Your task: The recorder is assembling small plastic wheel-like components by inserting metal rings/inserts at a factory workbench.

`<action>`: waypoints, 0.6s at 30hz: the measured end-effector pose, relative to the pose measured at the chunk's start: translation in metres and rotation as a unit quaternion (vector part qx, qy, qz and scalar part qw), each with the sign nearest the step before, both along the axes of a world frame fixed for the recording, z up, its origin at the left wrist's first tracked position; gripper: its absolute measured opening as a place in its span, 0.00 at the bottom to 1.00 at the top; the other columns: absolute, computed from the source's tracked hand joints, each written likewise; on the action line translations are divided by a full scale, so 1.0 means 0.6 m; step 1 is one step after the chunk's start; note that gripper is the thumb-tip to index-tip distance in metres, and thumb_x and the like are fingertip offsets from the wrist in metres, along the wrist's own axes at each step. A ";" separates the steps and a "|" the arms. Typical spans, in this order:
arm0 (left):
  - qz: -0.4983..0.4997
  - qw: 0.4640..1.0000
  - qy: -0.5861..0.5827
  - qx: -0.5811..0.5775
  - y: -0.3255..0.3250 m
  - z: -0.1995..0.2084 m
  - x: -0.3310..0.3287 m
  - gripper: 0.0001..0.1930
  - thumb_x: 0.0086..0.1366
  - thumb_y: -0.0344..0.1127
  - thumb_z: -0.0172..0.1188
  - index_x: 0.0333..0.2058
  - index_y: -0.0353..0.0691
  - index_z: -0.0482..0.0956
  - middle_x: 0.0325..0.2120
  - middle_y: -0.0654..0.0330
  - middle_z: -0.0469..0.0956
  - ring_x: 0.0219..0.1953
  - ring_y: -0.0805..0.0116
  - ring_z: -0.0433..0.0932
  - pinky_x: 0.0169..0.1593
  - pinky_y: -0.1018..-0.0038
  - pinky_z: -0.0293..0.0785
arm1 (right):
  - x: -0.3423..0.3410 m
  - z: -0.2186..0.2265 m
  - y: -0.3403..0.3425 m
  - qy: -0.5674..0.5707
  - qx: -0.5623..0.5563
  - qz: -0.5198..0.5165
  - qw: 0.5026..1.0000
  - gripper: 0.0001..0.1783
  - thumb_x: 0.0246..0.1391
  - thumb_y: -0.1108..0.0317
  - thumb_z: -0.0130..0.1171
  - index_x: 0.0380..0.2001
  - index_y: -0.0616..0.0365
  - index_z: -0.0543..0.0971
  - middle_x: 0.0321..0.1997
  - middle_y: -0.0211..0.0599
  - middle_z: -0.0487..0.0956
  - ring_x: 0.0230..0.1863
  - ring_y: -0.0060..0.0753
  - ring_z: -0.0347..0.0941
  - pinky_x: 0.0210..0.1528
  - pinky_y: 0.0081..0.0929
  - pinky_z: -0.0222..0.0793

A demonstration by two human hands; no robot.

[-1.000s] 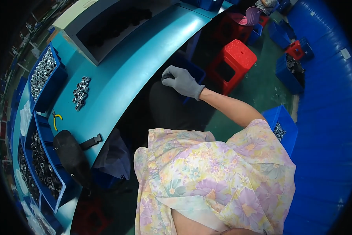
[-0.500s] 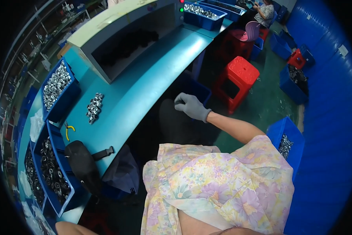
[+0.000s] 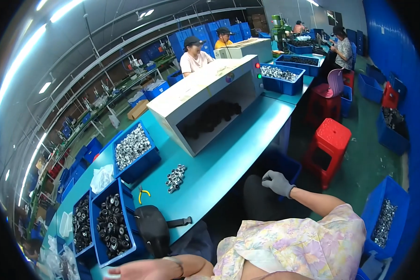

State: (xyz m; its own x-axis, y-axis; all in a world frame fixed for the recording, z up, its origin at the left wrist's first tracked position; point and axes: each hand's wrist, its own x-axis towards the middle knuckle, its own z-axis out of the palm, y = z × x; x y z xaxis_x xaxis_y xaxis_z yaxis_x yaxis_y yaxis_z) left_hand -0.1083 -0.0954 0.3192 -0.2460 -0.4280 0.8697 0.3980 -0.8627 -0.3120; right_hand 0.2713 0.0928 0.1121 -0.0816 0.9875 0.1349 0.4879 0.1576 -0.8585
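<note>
Got gloved right hand [image 3: 279, 183] curled, left hand [image 3: 142, 269] near two bins [image 3: 127, 198] of black wheels [image 3: 112, 228], can't tell either grip; plus three tubs [image 3: 142, 170] of silver bits [image 3: 133, 145], lol.

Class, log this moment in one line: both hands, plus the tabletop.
left hand: near black-wheel bin | right hand: grey-gloved, beside dark-clad knee, contents unclear | teal table: yellow-handled pliers, metal-parts pile

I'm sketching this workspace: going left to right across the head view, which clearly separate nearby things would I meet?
Crumpled white plastic bag, yellow-handled pliers, small pile of metal parts, gray-gloved right hand, nearest red stool, blue bin near the wall.
</note>
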 end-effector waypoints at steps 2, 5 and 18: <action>0.086 0.984 -0.088 0.128 0.057 0.044 0.098 0.22 0.69 0.38 0.46 0.59 0.35 0.62 0.56 0.46 0.69 0.57 0.54 0.69 0.59 0.60 0.64 | 0.006 0.003 0.001 0.007 -0.005 -0.008 1.000 0.09 0.48 0.67 0.63 0.33 0.59 0.78 0.31 0.40 0.80 0.36 0.36 0.77 0.41 0.30 0.70; -0.180 0.907 0.074 0.373 0.037 0.086 0.193 0.22 0.68 0.36 0.48 0.57 0.32 0.67 0.55 0.47 0.69 0.58 0.56 0.66 0.56 0.64 0.64 | 0.012 0.003 0.001 0.021 -0.017 -0.017 1.000 0.11 0.48 0.67 0.63 0.34 0.60 0.78 0.32 0.42 0.80 0.37 0.37 0.78 0.42 0.30 0.70; 0.160 0.984 0.072 0.040 -0.005 0.024 0.188 0.26 0.65 0.39 0.53 0.59 0.33 0.64 0.59 0.48 0.65 0.63 0.53 0.60 0.61 0.56 0.58 | 0.014 -0.046 0.023 0.033 -0.044 0.000 0.998 0.12 0.47 0.66 0.62 0.33 0.62 0.78 0.31 0.42 0.80 0.36 0.38 0.77 0.41 0.30 0.70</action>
